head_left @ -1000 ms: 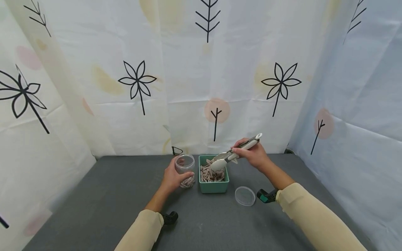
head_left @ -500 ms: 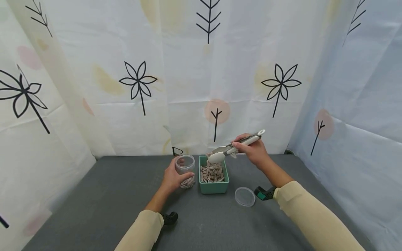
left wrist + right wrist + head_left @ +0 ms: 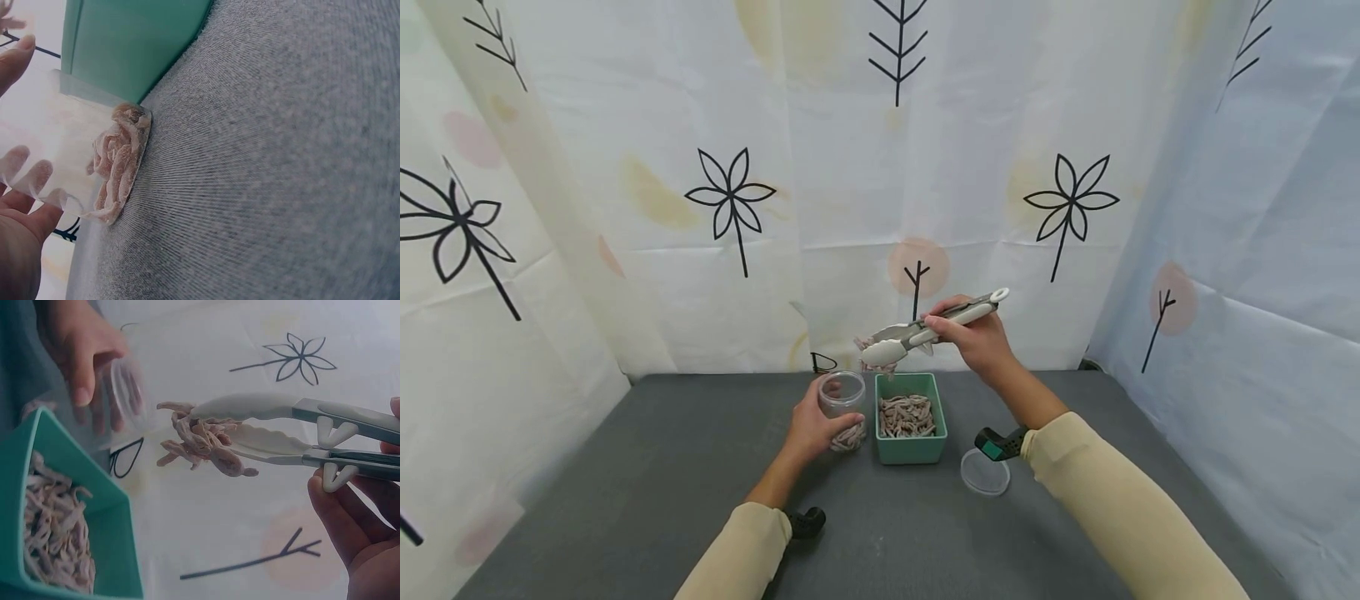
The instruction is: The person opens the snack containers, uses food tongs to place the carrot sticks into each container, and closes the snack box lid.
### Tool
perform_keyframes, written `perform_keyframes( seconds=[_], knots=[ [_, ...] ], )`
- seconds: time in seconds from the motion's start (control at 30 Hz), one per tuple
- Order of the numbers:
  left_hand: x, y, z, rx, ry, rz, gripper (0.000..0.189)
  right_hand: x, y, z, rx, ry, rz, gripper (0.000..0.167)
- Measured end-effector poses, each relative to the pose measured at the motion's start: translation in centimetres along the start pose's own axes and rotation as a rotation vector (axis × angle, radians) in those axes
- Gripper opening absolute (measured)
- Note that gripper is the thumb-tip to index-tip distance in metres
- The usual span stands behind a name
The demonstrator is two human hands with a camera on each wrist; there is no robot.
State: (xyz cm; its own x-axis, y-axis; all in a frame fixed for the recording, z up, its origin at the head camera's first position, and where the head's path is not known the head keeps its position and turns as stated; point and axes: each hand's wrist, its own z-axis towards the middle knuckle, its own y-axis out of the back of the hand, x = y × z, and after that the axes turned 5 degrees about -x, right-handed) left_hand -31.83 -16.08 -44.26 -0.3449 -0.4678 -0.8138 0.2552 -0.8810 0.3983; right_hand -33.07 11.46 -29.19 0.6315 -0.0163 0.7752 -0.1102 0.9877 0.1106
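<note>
"Tongs (image 3: pixel 925 335) and right hand (image 3: pixel 981 343) have risen out of the box (image 3: pixel 910 451) and shifted left, toward the jar (image 3: pixel 841 398)."

"Carrying anything?"

"Pale strips (image 3: pixel 203 437), pinched between the heads. Right wrist view shows the clump plainly; in the head view the near head hides most of it."

"And the hands?"

"Right fingers clamp the tongs (some are cut off at the wrist view's edge). Left hand (image 3: pixel 814 423) wraps round the upright jar, just beside the box on the table (image 3: pixel 700 450). Left wrist view shows more strips at its bottom, but not its mouth."

"Where's the lid (image 3: pixel 987 477)?"

"Right of the box, only in the head view, partly behind a black band (image 3: pixel 1000 443)."

"Any writing?"

"One black loop (image 3: pixel 823 362) low on the cloth (image 3: pixel 820 167) resembles a D; letter or drawing, I can't tell."
</note>
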Motion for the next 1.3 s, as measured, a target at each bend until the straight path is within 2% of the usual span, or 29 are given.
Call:
perform_keyframes(
  seconds=[0.23,0.37,0.5,0.73,0.87,1.13,1.3],
  knots=[
    [-0.1,0.0,-0.2,0.031,-0.012,-0.023,0.085,0.4,-2.3,0.7,0.001,0.016,0.049,0.016],
    [-0.3,-0.2,-0.3,0.052,0.014,-0.045,0.084,0.7,-3.3,0.6,0.024,0.020,0.074,0.015],
    [-0.6,-0.2,-0.3,0.046,0.049,-0.024,0.081,0.2,-4.1,0.2,0.032,-0.005,0.066,0.016],
    [-0.6,-0.3,-0.4,0.059,0.096,0.000,0.091,-1.1,-4.3,-0.7,0.038,-0.095,0.062,0.014],
    [-0.7,-0.3,-0.4,0.063,0.083,-0.014,0.094,-1.7,-4.3,-1.1,0.050,-0.112,0.060,0.015],
    [-0.5,-0.3,-0.4,0.062,0.052,-0.016,0.093,-2.5,-4.3,-1.8,0.072,-0.099,0.079,0.015],
    [-0.5,-0.3,-0.4,0.065,0.055,-0.013,0.094,-2.6,-4.2,-2.0,0.077,-0.077,0.098,0.016]
  ],
)
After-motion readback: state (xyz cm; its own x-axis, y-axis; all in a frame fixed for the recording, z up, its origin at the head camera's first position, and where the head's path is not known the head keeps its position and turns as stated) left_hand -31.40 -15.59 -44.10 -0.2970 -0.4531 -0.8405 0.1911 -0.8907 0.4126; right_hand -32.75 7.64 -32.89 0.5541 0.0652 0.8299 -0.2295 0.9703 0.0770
